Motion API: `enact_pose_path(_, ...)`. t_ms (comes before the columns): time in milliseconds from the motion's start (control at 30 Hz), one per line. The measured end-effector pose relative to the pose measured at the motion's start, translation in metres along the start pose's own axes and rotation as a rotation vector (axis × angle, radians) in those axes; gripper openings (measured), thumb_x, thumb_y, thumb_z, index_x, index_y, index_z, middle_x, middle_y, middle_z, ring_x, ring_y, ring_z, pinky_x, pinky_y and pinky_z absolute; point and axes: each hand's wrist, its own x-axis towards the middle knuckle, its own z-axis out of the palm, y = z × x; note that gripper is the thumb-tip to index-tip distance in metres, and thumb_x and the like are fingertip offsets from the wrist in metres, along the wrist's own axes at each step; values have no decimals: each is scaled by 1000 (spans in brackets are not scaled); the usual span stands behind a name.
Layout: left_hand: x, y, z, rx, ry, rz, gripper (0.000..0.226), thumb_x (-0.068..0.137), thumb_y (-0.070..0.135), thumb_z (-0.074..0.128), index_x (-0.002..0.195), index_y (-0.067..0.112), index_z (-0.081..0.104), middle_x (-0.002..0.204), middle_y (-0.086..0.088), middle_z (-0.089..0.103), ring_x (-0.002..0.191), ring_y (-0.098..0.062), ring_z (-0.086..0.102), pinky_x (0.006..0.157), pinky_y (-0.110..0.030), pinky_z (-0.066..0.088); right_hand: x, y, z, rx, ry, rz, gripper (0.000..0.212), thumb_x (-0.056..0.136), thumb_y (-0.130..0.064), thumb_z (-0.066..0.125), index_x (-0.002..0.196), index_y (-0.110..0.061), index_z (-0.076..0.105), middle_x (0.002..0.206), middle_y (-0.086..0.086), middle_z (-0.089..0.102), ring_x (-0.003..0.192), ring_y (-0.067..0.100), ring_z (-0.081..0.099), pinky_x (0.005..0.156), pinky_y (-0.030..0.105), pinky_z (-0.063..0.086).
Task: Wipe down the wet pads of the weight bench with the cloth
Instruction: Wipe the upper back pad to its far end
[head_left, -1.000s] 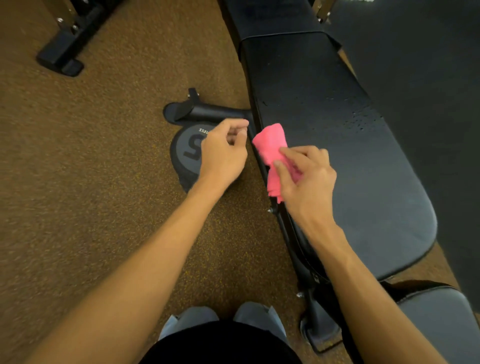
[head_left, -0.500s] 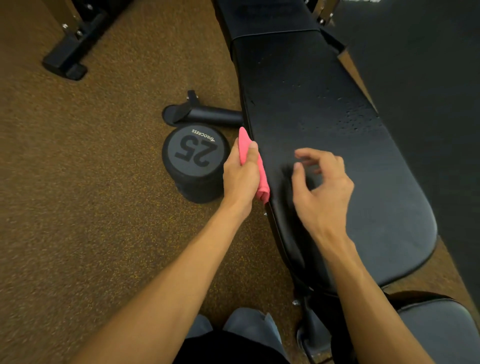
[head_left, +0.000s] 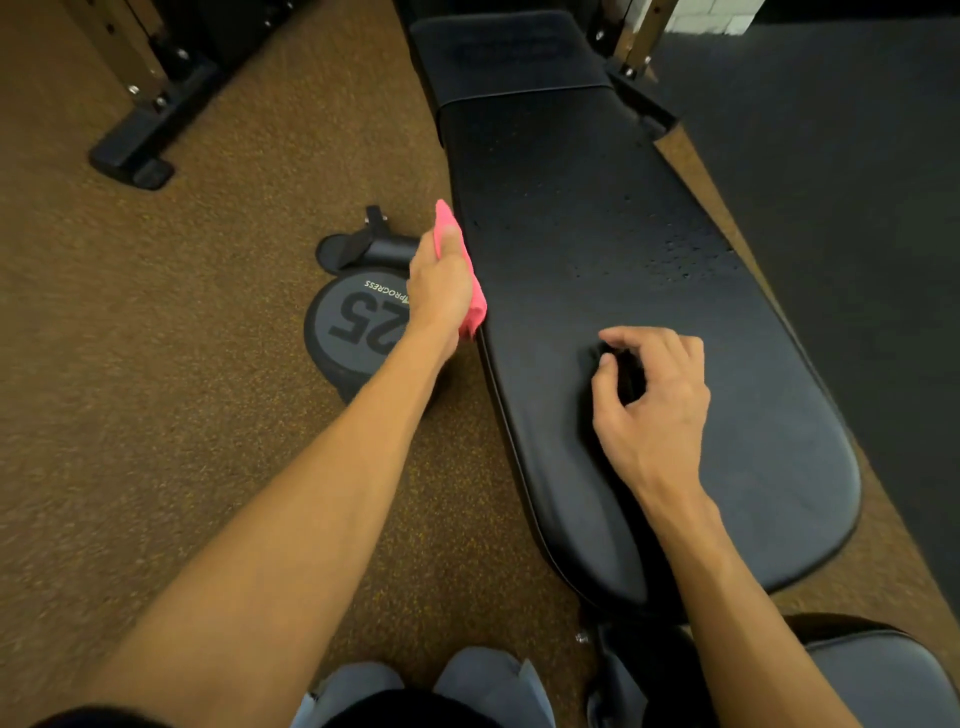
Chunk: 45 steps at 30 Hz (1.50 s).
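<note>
A long black back pad (head_left: 613, 291) of the weight bench runs up the middle right, with water droplets beaded on its far right part. My left hand (head_left: 441, 286) grips a pink cloth (head_left: 475, 301) and holds it against the pad's left side edge. My right hand (head_left: 649, 405) hovers over the near part of the pad with fingers loosely curled and nothing in it. A second pad (head_left: 498, 57) lies beyond a seam at the top. The seat pad (head_left: 883, 680) shows at the bottom right corner.
A black 25 dumbbell (head_left: 353, 327) stands on end on the brown speckled floor, just left of the bench. A bench foot (head_left: 363, 249) lies behind it. A rack base (head_left: 140, 150) sits at the upper left. Dark matting (head_left: 857, 182) covers the floor on the right.
The cloth passed from my right hand to my left hand. My left hand has slid it farther up the pad's left edge. My right hand let go and drifted right over the pad.
</note>
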Motion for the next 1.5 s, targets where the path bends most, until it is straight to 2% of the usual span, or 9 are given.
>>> enact_pose_path(100, -23, -27, -6, 10, -40, 44, 76, 89, 93, 31, 133, 40, 64, 114, -10, 75, 114, -38, 71, 104, -61, 55, 2, 2, 5, -58, -21, -39, 16, 97, -11, 70, 112, -14, 75, 112, -2, 67, 108, 21, 53, 99, 37, 47)
enact_pose_path(233, 0, 5, 3, -2, 19, 43, 52, 108, 66, 35, 125, 30, 67, 111, 10, 70, 112, -14, 66, 103, -36, 49, 3, 2, 7, -112, -31, -45, 14, 97, -15, 70, 110, -15, 76, 113, 0, 64, 109, 22, 52, 99, 42, 47)
enact_pose_path(433, 32, 46, 8, 28, 19, -16, 56, 112, 56, 37, 154, 22, 54, 145, -1, 61, 127, -15, 60, 96, -27, 42, 3, 0, 7, -130, -39, -30, 15, 97, -16, 70, 111, -16, 75, 113, 0, 63, 109, 22, 51, 97, 42, 46)
enact_pose_path(600, -31, 17, 3, 458, 50, 434, 52, 117, 28, 37, 167, 17, 31, 176, -2, 24, 163, -17, 18, 127, -28, 13, 2, 0, 7, -133, -47, -16, 15, 97, -16, 70, 111, -16, 75, 114, -1, 63, 109, 23, 52, 95, 42, 45)
enact_pose_path(733, -20, 27, 16, 749, 16, 467, 58, 116, 19, 36, 170, 12, 17, 180, -3, 1, 165, -21, -6, 131, -38, 11, 3, -1, 5, -108, -54, 0, 15, 97, -17, 70, 111, -17, 75, 114, -2, 62, 109, 22, 52, 96, 40, 44)
enact_pose_path(933, -5, 48, 44, 1059, 21, 588, 61, 114, 18, 41, 169, 8, 16, 179, -11, 8, 166, -29, 2, 134, -44, 8, 2, 3, 2, -11, -19, 31, 14, 96, -10, 70, 106, -17, 76, 111, -5, 64, 107, 19, 53, 94, 36, 45)
enact_pose_path(1167, -62, 32, 78, 1093, -150, 665, 61, 115, 21, 36, 170, 8, 12, 179, -10, 5, 166, -26, 0, 135, -40, 5, 4, 12, -24, 251, 99, 274, 25, 94, 3, 66, 106, -17, 77, 105, -5, 68, 104, 15, 60, 86, 17, 47)
enact_pose_path(1367, -77, 31, 85, 972, -266, 608, 60, 116, 24, 35, 170, 10, 13, 179, -5, 0, 166, -20, -4, 134, -35, 0, 9, 29, -43, 295, 160, 423, 31, 95, 4, 63, 104, -22, 77, 106, -8, 68, 102, 15, 66, 86, 27, 54)
enact_pose_path(1500, -66, 45, 66, 632, -228, 539, 48, 114, 20, 44, 161, 13, 44, 171, -2, 36, 159, -13, 28, 125, -17, 13, 20, 18, -33, 242, 180, 436, 30, 93, 1, 62, 105, -22, 77, 104, -7, 67, 101, 15, 62, 84, 27, 52)
